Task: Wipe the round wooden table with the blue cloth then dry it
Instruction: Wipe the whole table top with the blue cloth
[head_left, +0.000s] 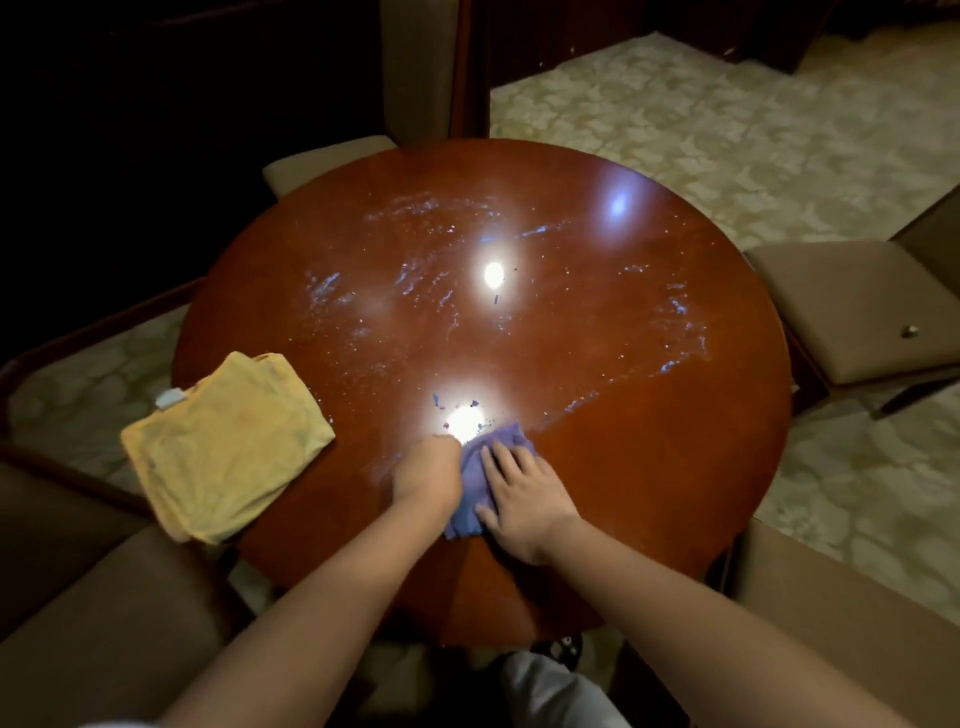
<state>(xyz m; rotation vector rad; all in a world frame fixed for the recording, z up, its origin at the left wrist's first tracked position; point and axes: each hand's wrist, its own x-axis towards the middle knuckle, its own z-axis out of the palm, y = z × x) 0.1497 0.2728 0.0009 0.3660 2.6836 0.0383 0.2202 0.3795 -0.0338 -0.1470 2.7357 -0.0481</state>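
Fingers (506, 457) of the right hand (524, 493) lie straight and spread flat on the blue cloth (475, 480), pressing it against the round wooden table (649, 467). Just beside it, the left hand (428, 470) is curled into a fist at the cloth's left edge; its fingers are hidden from the camera, so whether they grip the fabric cannot be told for certain. The cloth sits bunched between the two hands, near the table edge closest to the person.

Beyond the hands, small dark specks (470, 405) dot the wood around a bright light reflection (465, 422). Wet streaks (415, 280) spread over the middle and far half of the tabletop, with a clear line running toward the right rim. A folded yellow towel (223, 447) lies at the left edge of the table, partly overhanging it, well apart from the blue cloth.

Brown cushioned chairs (862, 306) stand around the table on a pale patterned carpet (727, 130).
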